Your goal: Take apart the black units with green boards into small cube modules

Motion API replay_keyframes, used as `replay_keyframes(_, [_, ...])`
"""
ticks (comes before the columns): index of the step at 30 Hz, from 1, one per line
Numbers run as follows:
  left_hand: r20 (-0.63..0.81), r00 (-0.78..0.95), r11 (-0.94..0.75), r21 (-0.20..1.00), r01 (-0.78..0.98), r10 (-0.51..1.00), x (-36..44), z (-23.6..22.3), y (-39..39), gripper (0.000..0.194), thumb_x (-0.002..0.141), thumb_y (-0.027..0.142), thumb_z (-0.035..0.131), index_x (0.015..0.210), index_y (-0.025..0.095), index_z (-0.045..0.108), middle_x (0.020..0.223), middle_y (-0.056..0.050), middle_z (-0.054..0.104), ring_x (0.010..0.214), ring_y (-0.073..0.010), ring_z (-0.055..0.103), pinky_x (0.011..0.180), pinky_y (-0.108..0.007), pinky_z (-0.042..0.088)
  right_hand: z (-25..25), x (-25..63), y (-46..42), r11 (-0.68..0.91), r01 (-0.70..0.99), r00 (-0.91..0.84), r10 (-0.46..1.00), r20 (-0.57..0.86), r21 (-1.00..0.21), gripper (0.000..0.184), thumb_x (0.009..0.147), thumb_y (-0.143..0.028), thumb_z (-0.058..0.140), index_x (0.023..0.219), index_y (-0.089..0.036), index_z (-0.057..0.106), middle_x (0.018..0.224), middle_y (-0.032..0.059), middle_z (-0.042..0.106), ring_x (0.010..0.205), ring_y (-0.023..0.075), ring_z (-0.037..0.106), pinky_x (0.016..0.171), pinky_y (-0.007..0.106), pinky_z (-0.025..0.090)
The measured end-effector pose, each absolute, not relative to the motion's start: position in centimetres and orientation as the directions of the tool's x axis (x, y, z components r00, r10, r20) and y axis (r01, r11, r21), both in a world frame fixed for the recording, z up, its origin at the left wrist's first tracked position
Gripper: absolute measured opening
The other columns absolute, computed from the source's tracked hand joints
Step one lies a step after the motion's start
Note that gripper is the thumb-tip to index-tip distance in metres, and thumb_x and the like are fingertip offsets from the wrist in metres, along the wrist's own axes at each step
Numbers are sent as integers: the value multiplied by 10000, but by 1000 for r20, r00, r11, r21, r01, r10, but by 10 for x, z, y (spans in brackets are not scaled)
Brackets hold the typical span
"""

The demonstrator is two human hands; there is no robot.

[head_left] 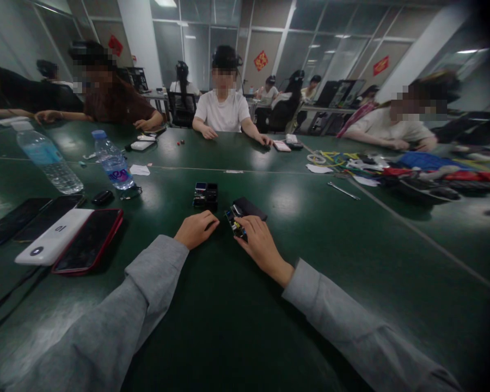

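Note:
My right hand (263,245) grips a small circuit board (231,215) with exposed parts, fingers on top and thumb at its near edge. Just behind it lies a dark oblong block (250,208), partly covered by the fingers. To the left, my left hand (196,230) rests low over the table with fingers curled together. Its fingertips are turned away, so anything in them is hidden. Beyond the left hand stands a small black boxy device (205,195) with a little screen on its face.
On the left are a red-cased phone (90,239), a white power bank (54,237), dark phones (48,218) and two water bottles (49,158) (112,163). At right lie a wrench (343,190) and a heap of cables (416,169). Several people sit around the green table (302,234).

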State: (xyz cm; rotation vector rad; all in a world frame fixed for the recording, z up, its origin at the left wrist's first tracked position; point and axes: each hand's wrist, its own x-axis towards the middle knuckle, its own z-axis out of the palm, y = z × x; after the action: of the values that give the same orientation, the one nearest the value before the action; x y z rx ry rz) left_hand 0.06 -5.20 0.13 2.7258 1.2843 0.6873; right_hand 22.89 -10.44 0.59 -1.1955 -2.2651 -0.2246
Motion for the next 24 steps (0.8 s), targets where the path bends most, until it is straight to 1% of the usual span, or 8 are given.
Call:
replay_keyframes(2, [372,556,-651,215,728,744,1,2,-52,267,982,332,396,1017,205,629,1013,-44,647,868,-161,632,751,-299,506,7,225,-104,619,783,-502,685,528,-58,449,886,-61,531,1323,-129,450,1199,146,552,1140,293,505,908,440,484])
replay_keyframes(5, [371,557,-650,201,733,743,1,3,-53,264,982,326,392,1012,205,625,1007,-45,646,871,-164,630,753,-298,506,9,219,-106,662,749,-589,638,495,38,434,927,-32,420,1349,-129,456,1247,151,548,1202,286,483,965,444,465])
replay_keyframes(8, [371,559,-651,196,734,742,2,4,-54,261,981,323,390,1004,206,622,1004,-46,643,868,-167,630,742,-296,506,12,213,-109,666,740,-626,629,461,96,428,953,-25,341,1345,-116,484,1295,168,539,1227,290,483,1004,458,449])
replay_keyframes(12, [362,559,-646,189,739,746,2,3,-54,228,968,300,412,1015,211,617,1015,-53,629,857,-164,627,716,-285,502,14,209,-113,678,724,-660,626,416,128,470,937,7,332,1357,-132,491,1325,160,534,1223,289,498,991,458,459])
replay_keyframes(15, [337,573,-648,183,739,748,1,3,-53,199,955,282,434,1019,206,606,1059,-60,610,847,-164,624,696,-281,497,14,209,-114,685,710,-685,618,386,163,472,942,-5,370,1381,-149,465,1337,145,527,1220,287,493,983,461,453])
replay_keyframes(17, [324,584,-654,175,736,744,1,2,-53,184,948,278,449,1030,209,598,1091,-59,596,850,-167,623,696,-283,495,13,210,-113,681,715,-678,621,393,160,453,947,-43,436,1389,-145,450,1337,145,525,1211,293,493,975,465,453])
replay_keyframes(20, [315,587,-652,161,741,746,1,1,-52,188,949,287,450,1056,218,588,1117,-55,585,854,-166,623,696,-285,491,10,211,-110,699,705,-676,611,411,121,425,946,-115,532,1364,-117,461,1320,151,534,1201,292,495,981,451,453])
replay_keyframes(24, [318,583,-645,142,751,748,1,0,-52,200,955,294,437,1067,216,584,1117,-55,586,839,-162,621,678,-286,482,9,212,-107,717,694,-670,607,427,70,394,956,-116,513,1347,-113,467,1307,146,542,1201,276,496,983,437,458])
